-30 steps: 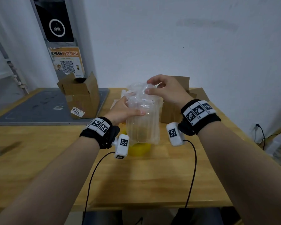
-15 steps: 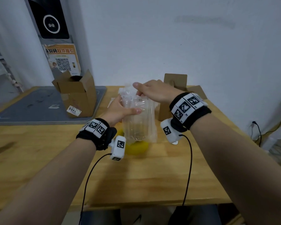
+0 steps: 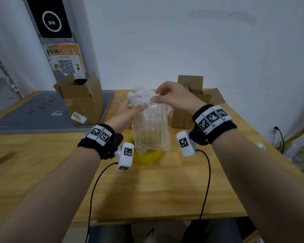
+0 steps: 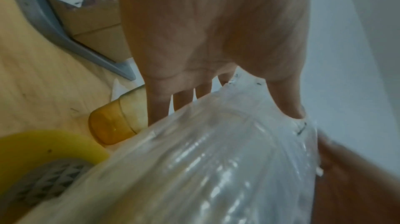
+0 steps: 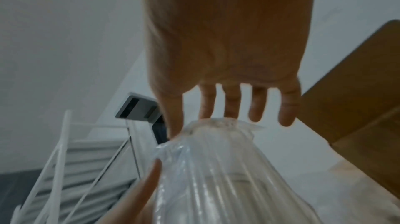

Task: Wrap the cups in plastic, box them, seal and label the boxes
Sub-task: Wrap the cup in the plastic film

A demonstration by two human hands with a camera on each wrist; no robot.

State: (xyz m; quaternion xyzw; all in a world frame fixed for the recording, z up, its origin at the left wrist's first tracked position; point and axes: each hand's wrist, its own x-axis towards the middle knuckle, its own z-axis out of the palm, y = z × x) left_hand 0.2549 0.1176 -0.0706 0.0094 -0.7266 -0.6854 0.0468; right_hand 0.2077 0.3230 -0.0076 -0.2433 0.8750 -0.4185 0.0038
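Clear, ribbed air-column plastic is wrapped as an upright sleeve (image 3: 150, 127) round what seems a transparent cup, held above the pale wooden table (image 3: 147, 190), just over a yellow ring-shaped tape roll (image 3: 146, 157). The sleeve's upper side is gripped by the left hand (image 3: 125, 114), thumb in front and fingers curled behind. Its crumpled open top is pinched by the right hand (image 3: 174, 97) between thumb and forefinger, the other fingers spread loosely.

The bundle is judged light, springy and slippery, its top film soft, the cup inside possibly fragile. It is best taken round the stiff ribbed middle, never by the loose film alone.

An open brown cardboard box (image 3: 81, 100) bearing a white label stands to the left on a grey mat (image 3: 33, 116), and another opened cardboard box (image 3: 191, 102) stands just behind the right hand.
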